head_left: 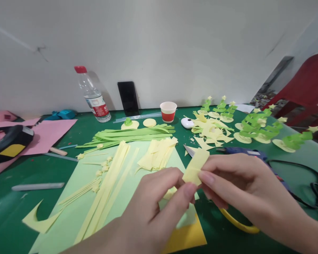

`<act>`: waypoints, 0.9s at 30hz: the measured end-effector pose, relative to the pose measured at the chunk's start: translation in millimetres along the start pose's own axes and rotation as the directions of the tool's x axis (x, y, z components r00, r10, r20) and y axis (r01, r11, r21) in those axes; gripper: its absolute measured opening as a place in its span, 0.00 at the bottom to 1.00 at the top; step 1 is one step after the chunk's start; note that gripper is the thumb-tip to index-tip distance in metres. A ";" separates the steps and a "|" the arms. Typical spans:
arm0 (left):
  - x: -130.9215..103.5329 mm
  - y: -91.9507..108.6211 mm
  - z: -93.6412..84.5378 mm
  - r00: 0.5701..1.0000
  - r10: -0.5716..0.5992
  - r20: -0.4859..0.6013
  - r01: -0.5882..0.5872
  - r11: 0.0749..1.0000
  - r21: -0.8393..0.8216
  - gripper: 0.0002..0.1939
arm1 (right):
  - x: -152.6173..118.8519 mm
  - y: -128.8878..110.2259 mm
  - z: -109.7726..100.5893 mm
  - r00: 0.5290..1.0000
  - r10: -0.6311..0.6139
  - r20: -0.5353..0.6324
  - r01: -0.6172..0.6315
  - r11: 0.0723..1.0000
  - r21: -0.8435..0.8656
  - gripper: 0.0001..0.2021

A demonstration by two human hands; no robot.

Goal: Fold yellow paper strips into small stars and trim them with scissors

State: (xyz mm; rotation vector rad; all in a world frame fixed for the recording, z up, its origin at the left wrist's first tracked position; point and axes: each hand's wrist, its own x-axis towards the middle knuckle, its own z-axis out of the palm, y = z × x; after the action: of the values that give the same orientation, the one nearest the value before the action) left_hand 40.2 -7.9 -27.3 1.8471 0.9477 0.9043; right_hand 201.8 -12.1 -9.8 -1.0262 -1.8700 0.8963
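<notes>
The bottle [86, 83] at left carried a red-and-white label [99, 107], its print illegible. Above the desk [5, 215], the left hand [159, 197] pinched the lower end of a yellow paper strip [197, 163] in its grip; the right hand [243, 180] pinched its right edge. The glue gun [240, 150] behind bore a pale, unreadable label.

The head-worn camera looks forward and down across the green surface [7, 218], with the yellow paper strip [197, 163] close, nearer than the paper cup [168, 115], and the pale wall [180, 53] beyond that cup.
</notes>
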 end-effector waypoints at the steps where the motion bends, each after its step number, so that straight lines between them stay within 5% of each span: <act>1: -0.7 0.3 0.4 1.000 0.015 0.011 -0.016 0.999 0.039 0.17 | 1.6 -1.3 0.6 0.999 0.031 0.030 -0.032 0.999 0.022 0.15; 8: -2.7 3.1 -5.5 0.990 0.110 0.084 -0.117 0.989 0.088 0.16 | 0.4 0.4 -0.1 0.982 0.128 0.140 -0.144 0.983 0.117 0.12; 15: 0.2 -5.2 -4.2 0.973 0.188 -0.134 -0.204 0.972 -0.115 0.10 | -2.5 1.4 -5.8 0.943 0.220 0.249 -0.225 0.974 -0.007 0.11; 21: 1.4 -3.6 -3.4 0.984 0.127 -0.122 -0.150 0.968 -0.201 0.10 | 0.7 3.0 -11.1 0.936 0.224 0.273 -0.267 0.954 0.135 0.09; 24: -0.9 -6.2 -7.0 0.924 0.359 -0.130 -0.364 0.931 -0.012 0.08 | 1.1 5.0 -12.4 0.916 0.249 0.314 -0.328 0.915 0.233 0.09; 27: -3.2 -8.8 -15.8 0.798 0.602 0.037 -0.586 0.760 0.283 0.10 | 1.2 7.4 -12.1 0.859 0.289 0.423 -0.442 0.834 0.329 0.09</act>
State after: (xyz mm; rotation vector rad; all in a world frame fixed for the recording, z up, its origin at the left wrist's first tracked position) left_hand 23.0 -2.0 -29.9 2.4512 0.5245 1.2530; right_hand 214.4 -5.6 -10.5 -1.0180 -1.6628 1.7385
